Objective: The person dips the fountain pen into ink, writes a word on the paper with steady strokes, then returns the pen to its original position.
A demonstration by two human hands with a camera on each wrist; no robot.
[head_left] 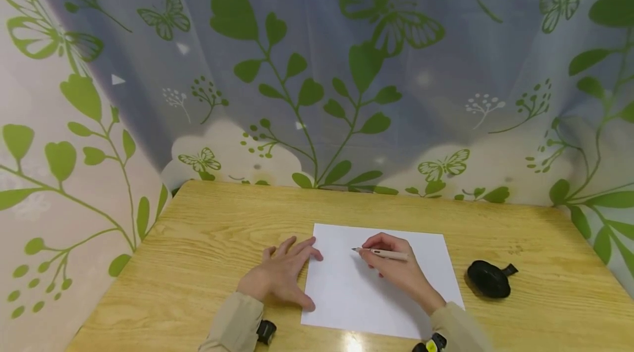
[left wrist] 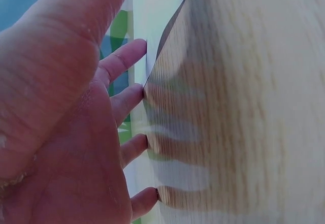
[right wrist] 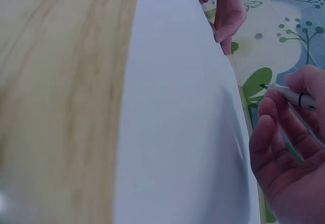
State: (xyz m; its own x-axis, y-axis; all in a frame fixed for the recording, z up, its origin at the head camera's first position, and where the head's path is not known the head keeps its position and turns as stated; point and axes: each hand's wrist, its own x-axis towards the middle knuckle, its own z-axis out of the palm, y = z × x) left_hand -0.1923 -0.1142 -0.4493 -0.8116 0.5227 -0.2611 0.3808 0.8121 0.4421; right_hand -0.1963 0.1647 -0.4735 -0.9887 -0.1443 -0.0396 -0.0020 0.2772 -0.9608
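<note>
A sheet of white paper (head_left: 346,297) lies on the wooden table, and I can make out no marks on it. My right hand (head_left: 396,264) pinches a pale beige pen (head_left: 391,254) between thumb and fingers above the sheet. The pen's dark pointed tip faces left; in the right wrist view the pen (right wrist: 289,96) shows a black ring and its tip appears off the paper. Spread at the sheet's left edge, my left hand (head_left: 282,275) has its thumb and index finger over the paper. Its fingertips touch down at the edge and on the wood in the left wrist view.
A small black pan-shaped dish (head_left: 487,279) with a short handle sits on the table (head_left: 223,220) right of the paper. Behind the table's far edge hangs a curtain (head_left: 317,93) with green leaves and butterflies. Dark devices (head_left: 266,332) are strapped at both wrists.
</note>
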